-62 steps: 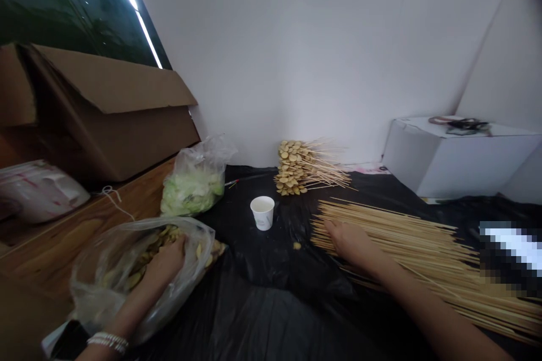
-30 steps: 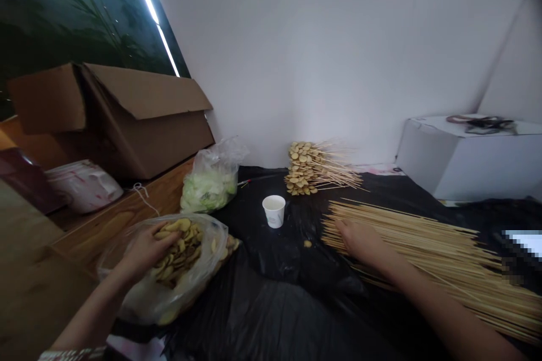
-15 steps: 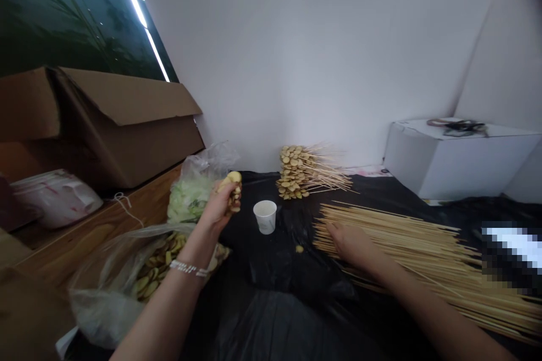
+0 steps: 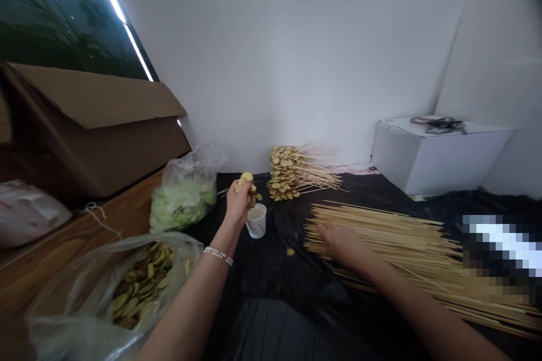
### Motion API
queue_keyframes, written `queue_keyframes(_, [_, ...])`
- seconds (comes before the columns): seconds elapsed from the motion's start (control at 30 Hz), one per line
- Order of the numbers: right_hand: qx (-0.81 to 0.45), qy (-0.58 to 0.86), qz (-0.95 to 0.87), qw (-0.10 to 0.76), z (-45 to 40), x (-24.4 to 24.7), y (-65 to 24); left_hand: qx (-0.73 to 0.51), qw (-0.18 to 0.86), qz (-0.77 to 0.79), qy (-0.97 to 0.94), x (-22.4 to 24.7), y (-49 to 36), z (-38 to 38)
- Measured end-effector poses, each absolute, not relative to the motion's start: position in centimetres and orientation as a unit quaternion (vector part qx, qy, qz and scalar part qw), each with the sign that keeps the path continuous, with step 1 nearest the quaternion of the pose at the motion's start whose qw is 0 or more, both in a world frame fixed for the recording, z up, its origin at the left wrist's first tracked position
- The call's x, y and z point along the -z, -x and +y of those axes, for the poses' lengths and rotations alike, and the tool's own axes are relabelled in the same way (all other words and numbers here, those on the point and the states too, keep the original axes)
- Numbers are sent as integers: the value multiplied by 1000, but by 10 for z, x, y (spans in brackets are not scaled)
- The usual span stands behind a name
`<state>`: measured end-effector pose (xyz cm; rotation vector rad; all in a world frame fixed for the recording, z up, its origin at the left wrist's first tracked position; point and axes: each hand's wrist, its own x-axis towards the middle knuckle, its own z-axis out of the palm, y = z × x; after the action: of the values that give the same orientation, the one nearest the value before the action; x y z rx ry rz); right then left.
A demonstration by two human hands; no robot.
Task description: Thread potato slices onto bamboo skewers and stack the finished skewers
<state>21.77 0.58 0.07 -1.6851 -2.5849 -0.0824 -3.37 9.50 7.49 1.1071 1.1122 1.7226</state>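
Observation:
My left hand (image 4: 237, 201) is closed around a handful of potato slices (image 4: 247, 178), held just behind and left of a white paper cup (image 4: 257, 222). With fingers pinched together, my right hand (image 4: 336, 240) grips at the left ends of a wide spread of bamboo skewers (image 4: 381, 231); its fingertips are partly hidden. Further back lies a stack of skewered potato slices (image 4: 284, 172), their bare sticks pointing right. A clear plastic bag (image 4: 84, 299) at lower left holds loose potato slices (image 4: 146, 279). One small yellow piece (image 4: 290, 252) lies on the black plastic sheet.
A bag of pale green vegetables (image 4: 182, 203) stands left of my left hand. Beyond it is a large open cardboard box (image 4: 114, 146). At the back right sits a white box (image 4: 436, 152) with a dark cord on top. Black plastic (image 4: 271, 316) covers the work surface.
My left hand has moved right, close to the paper cup, still holding the potato slices. My right hand stays at the skewer ends. The whole view has shifted slightly right.

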Motion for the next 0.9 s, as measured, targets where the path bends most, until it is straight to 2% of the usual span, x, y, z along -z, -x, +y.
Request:
queue_keyframes(0.5, [29, 542, -840, 31, 8, 4, -220, -653, 363, 472, -469, -65, 34, 94])
queue_keyframes(0.67, [30, 546, -837, 31, 7, 3, -219, -664, 352, 476, -456, -77, 32, 94])
queue_keyframes(0.9, [28, 544, -838, 26, 7, 2, -219, -661, 386, 444, -466, -84, 22, 98])
